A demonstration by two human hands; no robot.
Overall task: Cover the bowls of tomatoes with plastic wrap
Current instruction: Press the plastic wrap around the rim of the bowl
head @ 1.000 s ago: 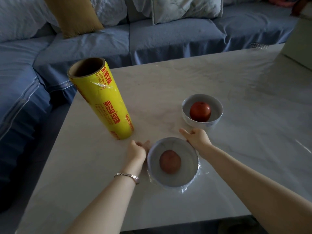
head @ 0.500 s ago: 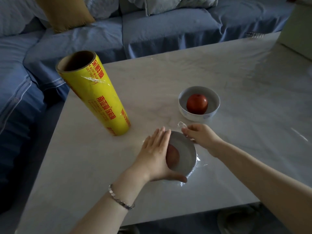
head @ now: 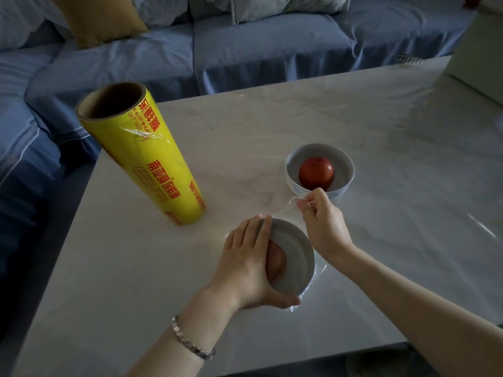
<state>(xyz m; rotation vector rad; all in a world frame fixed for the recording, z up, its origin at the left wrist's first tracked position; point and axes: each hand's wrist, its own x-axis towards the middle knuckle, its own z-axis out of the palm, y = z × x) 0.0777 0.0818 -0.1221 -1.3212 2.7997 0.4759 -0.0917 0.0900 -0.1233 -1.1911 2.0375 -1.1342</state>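
On a pale, marble-patterned table [head: 299,126] with a glossy top, the work sits close to the near edge. A blue sofa [head: 258,50] wraps round the table's far and left sides, with a mustard cushion [head: 103,17] and pale cushions [head: 285,6] on it. A light green box [head: 479,50] stands at the table's far right corner.

Counted: two white bowls, two tomatoes, one roll and two bare hands. The yellow plastic wrap roll [head: 152,159] stands on end at the left, with red lettering and its cardboard core open at the top. The far bowl [head: 345,164] is uncovered and holds a red tomato [head: 316,174]. The near bowl [head: 296,254] has a sheet of plastic wrap [head: 285,209] over it, and the tomato inside [head: 276,261] shows dull through the film. Crinkled film bunches round the bowl's right and near sides.

The left hand [head: 245,265], with a metal bracelet [head: 190,344] on its wrist, lies flat over the left part of the near bowl. Its fingers are straight and pressed together on the film, tips at the far rim, and the thumb is stretched along the near rim. The right hand [head: 324,224] hovers between the two bowls, with its thumb and forefinger pinching a twisted tail of the sheet. That tail runs taut from the near bowl's far rim up to the pinch, just in front of the far bowl. The other right fingers are curled in.
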